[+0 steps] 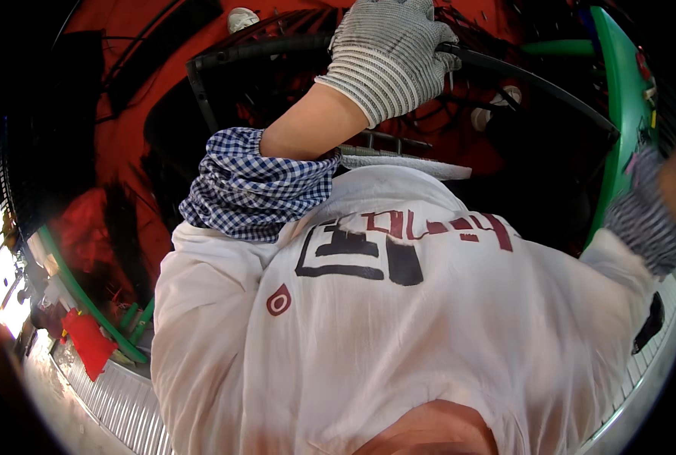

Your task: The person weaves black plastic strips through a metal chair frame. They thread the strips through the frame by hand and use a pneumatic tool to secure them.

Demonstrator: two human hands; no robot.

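Note:
My left hand [389, 64] wears a grey-and-white striped knit glove and is closed over a black bar [531, 72]. Its thumb lies against the bar, and some fingertips are cut off at the top of the view. The bar is part of a curved black frame that reaches out to both sides in front of me. A blue-and-white checked sleeve cover [262, 186] is bunched on my left forearm. At the right edge, my right arm is raised sideways, with a dark patterned sleeve cover [645, 216] and some bare forearm showing; the hand itself is outside the picture.
A green frame post [622, 91] stands at the right, and a green rail [87, 303] curves along the left. Red cloth [89, 345] hangs near ribbed pale slats [118, 409]. Pale shoes [497, 106] show on the red floor [156, 83] beyond the frame.

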